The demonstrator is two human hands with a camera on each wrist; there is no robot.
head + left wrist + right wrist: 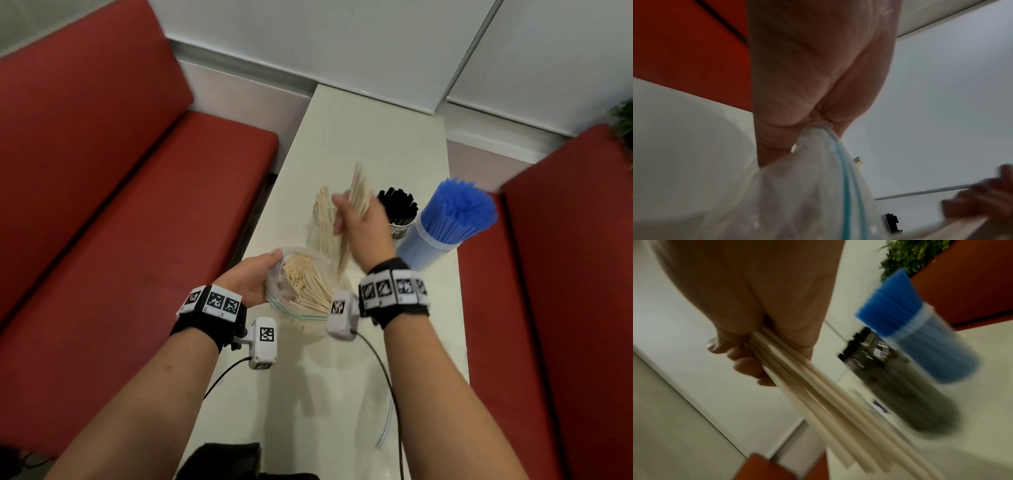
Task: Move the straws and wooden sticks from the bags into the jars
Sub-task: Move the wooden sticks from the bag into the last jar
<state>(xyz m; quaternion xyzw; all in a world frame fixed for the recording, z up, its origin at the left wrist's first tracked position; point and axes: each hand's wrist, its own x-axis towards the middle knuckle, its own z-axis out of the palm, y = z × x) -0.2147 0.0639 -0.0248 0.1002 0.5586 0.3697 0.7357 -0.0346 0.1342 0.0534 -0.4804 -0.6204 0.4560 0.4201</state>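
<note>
Right hand lifts a bunch of pale straws while the left hand holds the bag open.

The right wrist view shows what the head view blurs: the right hand [756,308] has its fingers [745,365] curled tight round a bunch of long pale paper straws [818,394]. The left wrist view shows the left hand [813,73] pinching the clear plastic zip bag with a blue-green strip [846,170] at its rim. From the head view, more pale straws [306,284] lie in that bag on the white table [370,137], just in front of a clear glass jar of pale straws [322,219]. Beside it stand a jar of black straws [399,209] and a clear tub of blue straws [452,219]. Red padded benches [120,171] sit on both sides.
</note>
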